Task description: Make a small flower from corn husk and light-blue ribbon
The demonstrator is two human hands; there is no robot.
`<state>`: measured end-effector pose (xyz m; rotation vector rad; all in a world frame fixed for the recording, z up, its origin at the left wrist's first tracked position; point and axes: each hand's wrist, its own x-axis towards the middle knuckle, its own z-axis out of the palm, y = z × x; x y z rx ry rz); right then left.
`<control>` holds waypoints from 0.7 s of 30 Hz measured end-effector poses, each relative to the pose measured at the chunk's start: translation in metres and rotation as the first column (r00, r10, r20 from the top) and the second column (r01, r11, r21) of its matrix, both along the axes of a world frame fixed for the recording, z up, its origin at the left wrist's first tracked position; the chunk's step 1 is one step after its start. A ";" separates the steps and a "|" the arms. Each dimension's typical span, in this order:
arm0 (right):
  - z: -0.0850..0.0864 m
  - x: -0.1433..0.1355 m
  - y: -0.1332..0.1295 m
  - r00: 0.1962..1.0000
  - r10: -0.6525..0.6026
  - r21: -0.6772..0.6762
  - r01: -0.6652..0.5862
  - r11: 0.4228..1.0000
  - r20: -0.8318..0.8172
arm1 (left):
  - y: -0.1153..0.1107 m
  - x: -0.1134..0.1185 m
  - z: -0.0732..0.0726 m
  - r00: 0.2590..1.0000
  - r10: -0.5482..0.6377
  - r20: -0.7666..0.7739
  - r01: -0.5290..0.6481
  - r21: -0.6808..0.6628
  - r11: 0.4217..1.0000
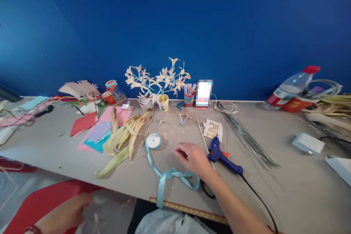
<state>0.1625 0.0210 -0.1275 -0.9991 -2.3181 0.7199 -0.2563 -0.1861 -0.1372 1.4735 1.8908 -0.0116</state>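
My right hand (192, 158) is over the table with its fingers curled in toward the thumb; whatever they hold is hidden. Light blue ribbon (164, 175) trails from its spool (153, 141) and loops just below that hand. Small pale scraps (171, 126) lie scattered beyond the fingers. Off the table's front edge, my left hand (70, 212) is low over a red stool (35, 208), smeared by motion. Blurred pale bits (96, 221) show beside and below it. Corn husks (124, 137) lie left of the spool. A blue glue gun (223, 157) rests right of my right hand.
Husk flowers (164, 76) stand in a paper cup (162, 103) at the back. Colored paper (95, 131) covers the left side. A bundle of wires (249, 139) lies at right, near a white box (307, 143) and a plastic bottle (290, 89). The glue gun's cord (259, 197) runs to the front edge.
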 end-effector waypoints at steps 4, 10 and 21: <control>-0.005 -0.003 0.001 0.999 0.013 -0.022 -0.012 1.000 0.032 | 0.029 0.024 0.011 0.997 -0.047 -0.064 0.053 0.096 0.994; -0.010 0.002 0.008 0.998 -0.013 -0.024 0.014 1.000 0.061 | 0.142 0.098 0.048 0.980 -0.174 -0.101 0.201 0.497 0.844; -0.011 -0.002 0.006 0.996 0.009 -0.021 -0.007 1.000 0.085 | 0.298 0.168 0.005 0.933 -0.122 -0.338 0.272 0.443 0.854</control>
